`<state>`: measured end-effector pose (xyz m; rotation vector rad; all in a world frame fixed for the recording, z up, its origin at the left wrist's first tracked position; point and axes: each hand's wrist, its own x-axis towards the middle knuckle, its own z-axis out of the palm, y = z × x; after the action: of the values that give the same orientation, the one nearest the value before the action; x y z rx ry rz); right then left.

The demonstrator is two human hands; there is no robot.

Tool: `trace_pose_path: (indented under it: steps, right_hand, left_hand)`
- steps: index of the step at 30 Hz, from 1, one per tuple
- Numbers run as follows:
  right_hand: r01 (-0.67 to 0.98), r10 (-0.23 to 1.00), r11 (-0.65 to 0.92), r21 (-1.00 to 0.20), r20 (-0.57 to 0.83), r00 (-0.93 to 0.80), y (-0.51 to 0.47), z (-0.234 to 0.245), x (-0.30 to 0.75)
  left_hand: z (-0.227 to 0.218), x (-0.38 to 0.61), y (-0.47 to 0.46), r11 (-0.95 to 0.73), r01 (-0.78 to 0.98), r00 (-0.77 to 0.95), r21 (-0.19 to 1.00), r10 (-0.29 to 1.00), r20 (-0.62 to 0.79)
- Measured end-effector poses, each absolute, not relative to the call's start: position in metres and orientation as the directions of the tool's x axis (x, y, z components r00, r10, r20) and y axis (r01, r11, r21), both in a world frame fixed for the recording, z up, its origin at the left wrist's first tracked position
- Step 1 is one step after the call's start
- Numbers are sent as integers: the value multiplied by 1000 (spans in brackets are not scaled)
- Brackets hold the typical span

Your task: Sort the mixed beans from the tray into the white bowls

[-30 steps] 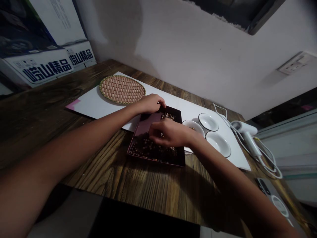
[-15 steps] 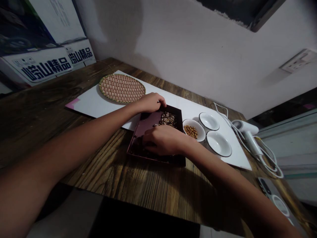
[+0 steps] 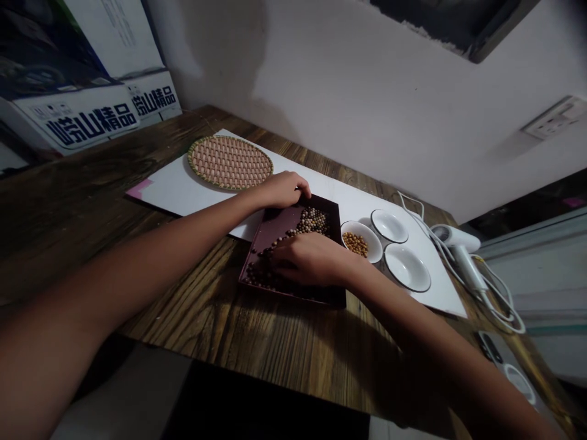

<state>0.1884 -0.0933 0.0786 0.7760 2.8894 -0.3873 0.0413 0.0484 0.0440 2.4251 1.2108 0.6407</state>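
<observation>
- Head view: the left hand clasps its fingers over the far rim of the dark tray, which sits on the wooden table.
- The right hand lies palm-down on the mixed beans in the tray (fingers bent; I cannot tell whether they pinch any).
- A white bowl of yellow beans stands just right of the tray.

Reads dim and underexposed. Gets its light from above right, judging by the shadows. Peaks on the wall and the white board, without clipping. Shows a broad soft shadow on the wall above the far left corner of the worktop, and another under the right arm towards the near edge. Goes almost black at the near right corner. Bends hard at the frame borders and leans the boxes at left. Looks soft and noisy in the darks, barely resolving beans in the tray.
</observation>
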Motion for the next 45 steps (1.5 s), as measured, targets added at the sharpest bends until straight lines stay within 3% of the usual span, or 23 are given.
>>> trace_pose_path:
  steps: [6, 11, 19, 24, 38, 45]
  right_hand:
    - [525, 488, 805, -278, -193, -851, -91, 79, 194]
    - [503, 528, 774, -384, -47, -848, -83, 89, 204]
    - [530, 584, 764, -367, 43, -811, -69, 87, 202]
    - [470, 542, 800, -373, 113, -833, -59, 80, 198]
    - [421, 422, 869, -259, -58, -905, -48, 71, 180]
    - [512, 494, 820, -256, -137, -859, -55, 77, 170]
  left_hand:
    - [43, 41, 50, -569, 655, 533, 496, 814, 230]
    - [43, 41, 51, -572, 645, 535, 508, 812, 234]
    - [43, 41, 50, -573, 636, 536, 517, 810, 237]
    - [42, 41, 51, -573, 634, 536, 519, 810, 239]
    - [40, 40, 53, -591, 624, 545, 511, 798, 257]
    - [41, 41, 51, -570, 635, 531, 522, 812, 241]
